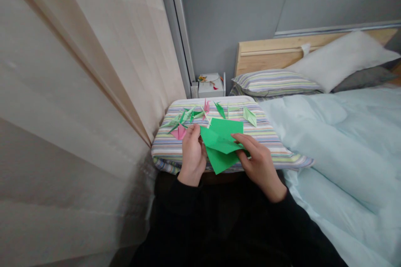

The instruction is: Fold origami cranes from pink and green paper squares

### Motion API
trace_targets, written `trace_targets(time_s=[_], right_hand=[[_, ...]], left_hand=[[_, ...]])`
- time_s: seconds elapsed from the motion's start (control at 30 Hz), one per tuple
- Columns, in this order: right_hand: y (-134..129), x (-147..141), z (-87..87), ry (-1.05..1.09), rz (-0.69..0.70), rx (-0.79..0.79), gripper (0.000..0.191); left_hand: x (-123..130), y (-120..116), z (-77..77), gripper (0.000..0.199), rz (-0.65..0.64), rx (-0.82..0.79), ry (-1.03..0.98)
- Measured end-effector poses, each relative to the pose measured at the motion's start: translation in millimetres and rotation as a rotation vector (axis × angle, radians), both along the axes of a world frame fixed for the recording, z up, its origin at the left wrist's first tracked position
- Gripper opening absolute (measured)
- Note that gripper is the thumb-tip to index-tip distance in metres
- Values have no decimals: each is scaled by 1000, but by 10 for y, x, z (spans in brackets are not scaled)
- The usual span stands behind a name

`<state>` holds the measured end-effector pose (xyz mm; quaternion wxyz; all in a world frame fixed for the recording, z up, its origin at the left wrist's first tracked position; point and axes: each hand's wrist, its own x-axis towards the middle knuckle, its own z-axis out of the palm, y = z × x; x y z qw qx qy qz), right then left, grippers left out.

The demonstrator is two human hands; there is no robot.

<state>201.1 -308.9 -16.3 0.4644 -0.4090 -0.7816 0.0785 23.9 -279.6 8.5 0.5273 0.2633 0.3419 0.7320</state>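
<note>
A folded sheet of green paper [221, 142] is held up above the striped cloth, with its layers partly spread apart. My left hand [192, 152] pinches its left corner between thumb and fingers. On the right side, my right hand [258, 158] has its fingers closed around the paper's edge, some of them hidden behind it. Beyond the paper lie several folded paper figures: pink ones [179, 132], a dark green one [220, 109] and a pale green one [249, 116].
The figures rest on a small table with a striped cloth [166, 146]. A curtain [94, 91] hangs close on the left. To the right is a bed with a pale blue quilt [338, 133]. A white box [211, 87] stands behind the table.
</note>
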Motion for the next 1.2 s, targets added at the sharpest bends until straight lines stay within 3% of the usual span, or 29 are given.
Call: trace_targets(time_s=[0.17,0.33,0.43,0.67,0.77,0.87,0.97,1.07,1.2], right_hand=[[57,-23,7,72,-153,-72,26],[103,-28,52,133,-438,-85,34],[125,-57,30,231,-482,-102,35],[146,-241,64,301,-381,-177,31],[241,-230,121,430,-255,-246,27],[438,-115,121,550,-204,-440,36],[705,40,42,742,-34,-629,33],[966,166,-88,782,35,-638,38],[1177,234,-268,678,62,-601,35]], left_hand=[[8,-109,40,37,-135,-17,104],[43,-274,27,59,-359,-7,197],[148,-312,-46,59,-403,32,201],[460,-204,-158,42,-341,114,314],[444,-8,-189,34,-234,56,311],[323,265,-211,31,-136,36,365],[184,511,-231,39,-219,47,311],[81,673,-291,49,-337,34,254],[2,797,-420,41,-369,-74,205]])
